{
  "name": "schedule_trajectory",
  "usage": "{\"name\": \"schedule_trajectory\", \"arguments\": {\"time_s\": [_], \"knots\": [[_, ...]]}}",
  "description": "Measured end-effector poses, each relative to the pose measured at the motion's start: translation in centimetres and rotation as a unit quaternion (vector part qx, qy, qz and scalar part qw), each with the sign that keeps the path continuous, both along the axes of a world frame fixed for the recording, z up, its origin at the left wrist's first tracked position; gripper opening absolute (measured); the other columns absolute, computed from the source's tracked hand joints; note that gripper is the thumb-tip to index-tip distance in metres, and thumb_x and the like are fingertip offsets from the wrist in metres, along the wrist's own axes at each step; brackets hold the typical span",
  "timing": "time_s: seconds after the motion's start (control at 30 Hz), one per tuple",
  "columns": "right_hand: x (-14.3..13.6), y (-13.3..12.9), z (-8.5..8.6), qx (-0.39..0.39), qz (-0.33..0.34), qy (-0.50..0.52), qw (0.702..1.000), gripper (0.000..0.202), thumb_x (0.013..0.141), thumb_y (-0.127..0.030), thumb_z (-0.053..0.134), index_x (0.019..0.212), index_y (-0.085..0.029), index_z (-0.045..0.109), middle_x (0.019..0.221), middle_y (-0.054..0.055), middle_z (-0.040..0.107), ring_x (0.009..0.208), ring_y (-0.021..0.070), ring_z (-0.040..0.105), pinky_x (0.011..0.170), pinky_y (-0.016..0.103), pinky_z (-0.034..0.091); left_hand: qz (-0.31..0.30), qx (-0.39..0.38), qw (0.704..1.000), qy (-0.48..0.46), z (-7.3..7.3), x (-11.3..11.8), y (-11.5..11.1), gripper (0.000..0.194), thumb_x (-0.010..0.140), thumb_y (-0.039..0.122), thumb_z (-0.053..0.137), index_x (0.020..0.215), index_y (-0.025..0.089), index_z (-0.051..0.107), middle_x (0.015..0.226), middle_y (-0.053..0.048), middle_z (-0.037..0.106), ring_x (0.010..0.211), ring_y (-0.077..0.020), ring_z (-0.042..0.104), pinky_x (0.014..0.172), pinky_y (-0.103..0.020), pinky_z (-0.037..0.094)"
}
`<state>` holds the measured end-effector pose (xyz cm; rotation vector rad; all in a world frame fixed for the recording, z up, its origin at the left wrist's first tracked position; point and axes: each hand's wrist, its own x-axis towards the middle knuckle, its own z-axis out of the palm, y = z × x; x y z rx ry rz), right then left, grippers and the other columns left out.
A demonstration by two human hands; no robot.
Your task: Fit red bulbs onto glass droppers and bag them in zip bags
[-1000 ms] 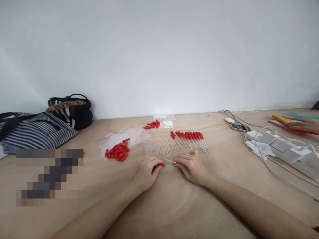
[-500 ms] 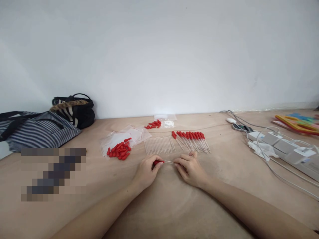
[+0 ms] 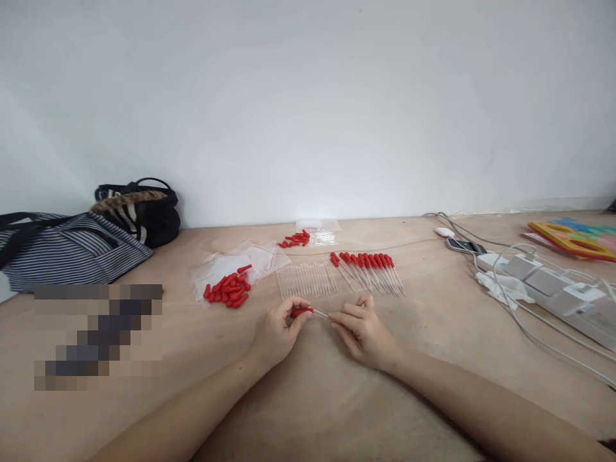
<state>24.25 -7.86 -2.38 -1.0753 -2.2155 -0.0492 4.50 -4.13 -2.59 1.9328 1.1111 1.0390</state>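
And I'm looking down at both hands over the tan tabletop (image 3: 298,410), working close to each other but apart. The left hand (image 3: 283,326) has a red bulb (image 3: 302,312) pinched between thumb and fingers, its narrow end turned toward the right. Straight across from it, the right hand (image 3: 363,330) pinches the far end of a slim clear tube (image 3: 321,314) at its fingertips. The tube bridges the gap, its near end right at the mouth of the bulb; how far in it sits, I can't tell from here.

Just beyond the hands I've got a row of bare tubes (image 3: 308,280) side by side, and to the right of it a row of red-topped droppers (image 3: 370,273), bulbs pointing to the wall (image 3: 308,115). Off to the left, a heap of red bulbs (image 3: 228,292) lies partly on a clear plastic bag (image 3: 216,264). Farther back, a small group of bulbs (image 3: 295,239) lies by a clear packet (image 3: 323,235).

Out at the edges: a striped bag (image 3: 72,256) and a black bag (image 3: 161,215) on the left; a white power strip (image 3: 590,324) with cables, a crumpled tissue (image 3: 503,289) and a yellow-and-red frame (image 3: 572,242) on the right.
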Motion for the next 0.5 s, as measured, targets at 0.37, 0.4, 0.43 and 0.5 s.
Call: {"name": "schedule_trajectory", "arguments": {"time_s": [0.37, 0.4, 0.43, 0.5], "knots": [[0.69, 0.31, 0.6, 0.093, 0.024, -0.006, 0.995, 0.032, 0.078, -0.007, 0.036, 0.094, -0.017, 0.061, 0.063, 0.0, 0.055, 0.058, 0.0102, 0.045, 0.072, 0.032, 0.022, -0.044, -0.042, 0.997, -0.052, -0.9, -0.04, 0.0, 0.015, 0.076, 0.028, 0.058, 0.087, 0.018, 0.06, 0.078, -0.002, 0.069, 0.072, -0.0153, 0.064, 0.065, -0.025, 0.051], [0.67, 0.33, 0.61, 0.098, 0.023, -0.005, 0.995, 0.031, 0.078, -0.007, 0.035, 0.093, -0.017, 0.061, 0.063, 0.0, 0.055, 0.058, 0.0102, 0.046, 0.072, 0.032, 0.022, -0.045, -0.036, 0.997, -0.052, -0.94, -0.03, -0.04, 0.015, 0.076, 0.027, 0.058, 0.087, 0.018, 0.061, 0.078, -0.002, 0.069, 0.071, -0.015, 0.064, 0.065, -0.025, 0.05], [0.63, 0.35, 0.62, 0.104, 0.024, -0.006, 0.994, 0.031, 0.078, -0.007, 0.035, 0.092, -0.017, 0.061, 0.063, 0.0, 0.055, 0.058, 0.0103, 0.046, 0.071, 0.032, 0.022, -0.046, -0.027, 0.997, -0.048, -0.97, -0.02, -0.08, 0.014, 0.076, 0.027, 0.058, 0.086, 0.018, 0.061, 0.077, -0.002, 0.068, 0.07, -0.0148, 0.064, 0.064, -0.025, 0.05], [0.56, 0.39, 0.63, 0.115, 0.025, -0.011, 0.993, 0.029, 0.078, -0.007, 0.035, 0.088, -0.016, 0.061, 0.062, 0.0, 0.054, 0.057, 0.0102, 0.045, 0.071, 0.033, 0.022, -0.045, -0.01, 0.998, -0.033, -1.0, -0.03, -0.14, 0.013, 0.076, 0.026, 0.058, 0.085, 0.018, 0.063, 0.076, -0.002, 0.068, 0.068, -0.0145, 0.063, 0.063, -0.024, 0.05]]}}
